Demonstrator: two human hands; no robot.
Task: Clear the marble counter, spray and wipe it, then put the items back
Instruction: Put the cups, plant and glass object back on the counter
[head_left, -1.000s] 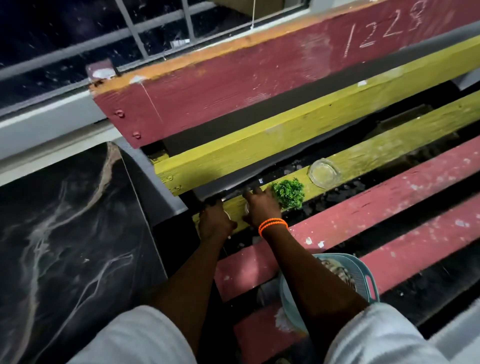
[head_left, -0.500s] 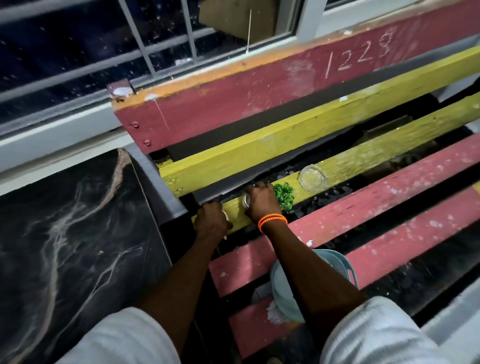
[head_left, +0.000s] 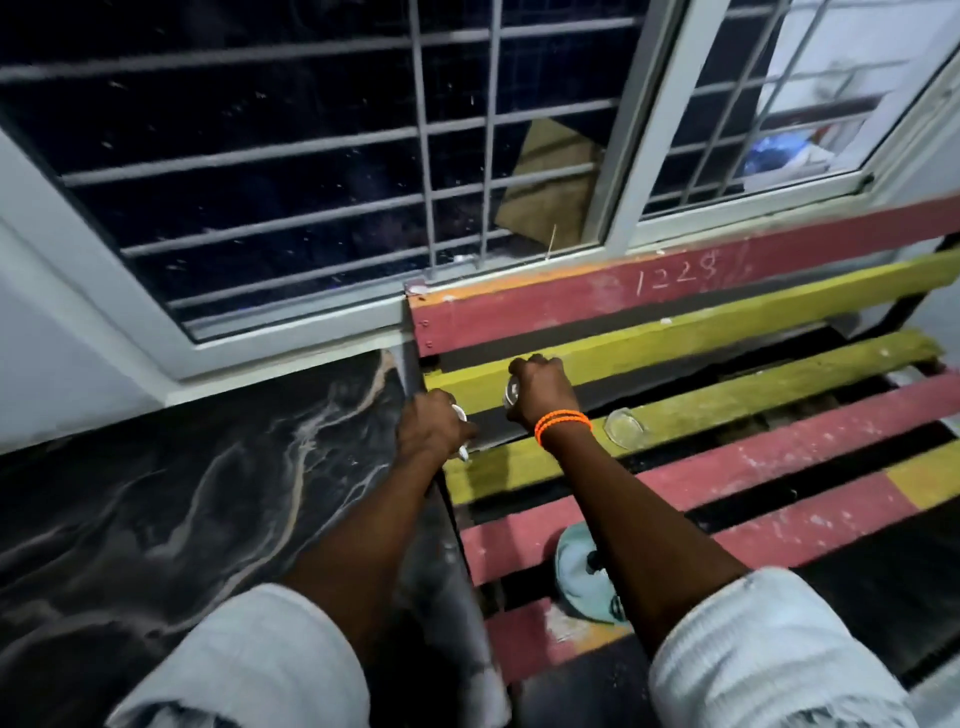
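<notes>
Above the slatted bench (head_left: 727, 499), both the left hand (head_left: 434, 428) and right hand (head_left: 543, 395) were clenched around small glassy objects, which could slip through the gaps.

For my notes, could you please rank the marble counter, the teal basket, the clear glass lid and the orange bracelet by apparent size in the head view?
1. marble counter
2. teal basket, partly hidden by the arm
3. and 4. glass lid and orange bracelet look alike, unranked
</notes>
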